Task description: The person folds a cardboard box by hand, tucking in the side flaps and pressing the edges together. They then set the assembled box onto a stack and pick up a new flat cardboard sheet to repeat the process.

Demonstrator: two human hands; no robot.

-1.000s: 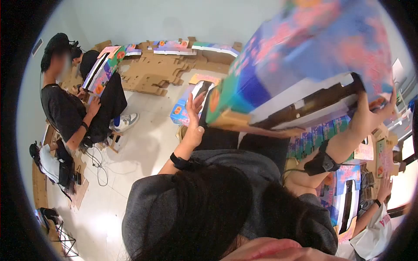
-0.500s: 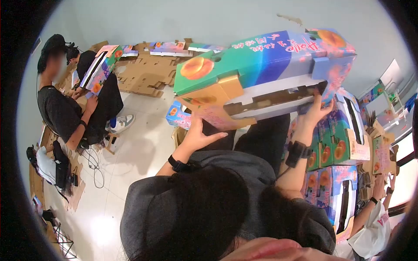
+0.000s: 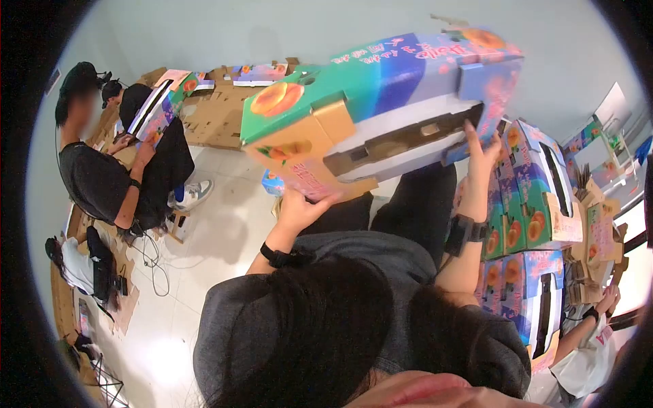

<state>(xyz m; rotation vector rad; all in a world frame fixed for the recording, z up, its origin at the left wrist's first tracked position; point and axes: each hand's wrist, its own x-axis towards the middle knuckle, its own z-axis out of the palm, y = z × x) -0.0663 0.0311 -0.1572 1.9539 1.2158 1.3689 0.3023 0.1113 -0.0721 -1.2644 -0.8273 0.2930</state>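
A printed cardboard fruit box (image 3: pixel 388 88), green, blue and purple with peach pictures, is raised in front of me and tilted. A long open slot along the side facing me shows its brown inside. My left hand (image 3: pixel 304 207) grips the lower left corner from below, its thumb along the bottom edge. On the right end, my right hand (image 3: pixel 481 153) holds the box, with fingers at the end of the slot. Most of the left fingers are hidden behind the cardboard.
Several similar boxes (image 3: pixel 537 197) are stacked at my right. Flattened brown cardboard (image 3: pixel 221 119) lies along the far wall. At left, a seated person (image 3: pixel 102 170) holds another fruit box (image 3: pixel 160 109). Cables (image 3: pixel 153 262) trail over the floor. Another person's hand (image 3: pixel 607 299) is at lower right.
Both my hands have carried the box left and slightly up, keeping their grip. The co-worker's hand at lower right has shifted down a little.
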